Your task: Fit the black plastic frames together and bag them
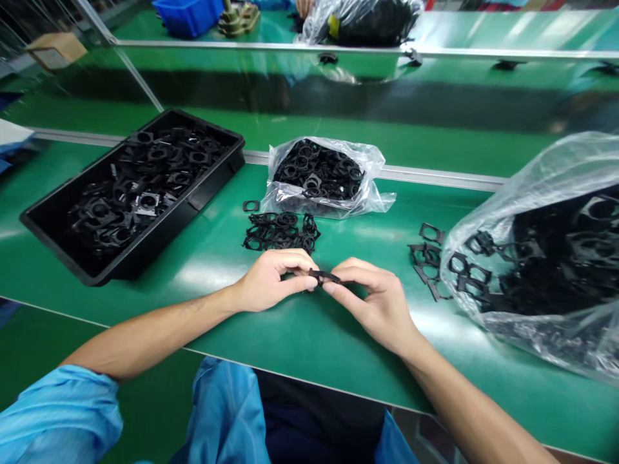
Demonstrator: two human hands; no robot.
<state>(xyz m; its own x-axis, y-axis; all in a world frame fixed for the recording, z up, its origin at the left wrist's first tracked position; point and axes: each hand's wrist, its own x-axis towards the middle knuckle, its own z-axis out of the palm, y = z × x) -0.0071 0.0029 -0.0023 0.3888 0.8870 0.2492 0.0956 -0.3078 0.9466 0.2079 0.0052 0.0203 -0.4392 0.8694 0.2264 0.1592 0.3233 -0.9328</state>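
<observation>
Between my two hands, just above the green bench, is a small black plastic part [324, 276], seen nearly edge-on. The thumb and fingers of my left hand [276, 278] pinch its left end. My right hand [374, 293] pinches the right end the same way. Whether it is one piece or two fitted together, I cannot tell. Right beyond my left hand lies a loose pile of flat black ring-shaped parts [280, 232]. Farther back, an open clear plastic bag [377, 201] holds many similar black rings.
At the left stands a long black tray [181, 216] full of black frame parts. A large clear bag [483, 187] of black parts fills the right side, with several square frames [428, 254] spilling beside it. A metal rail [435, 177] runs behind; a blue bin [188, 16] stands beyond.
</observation>
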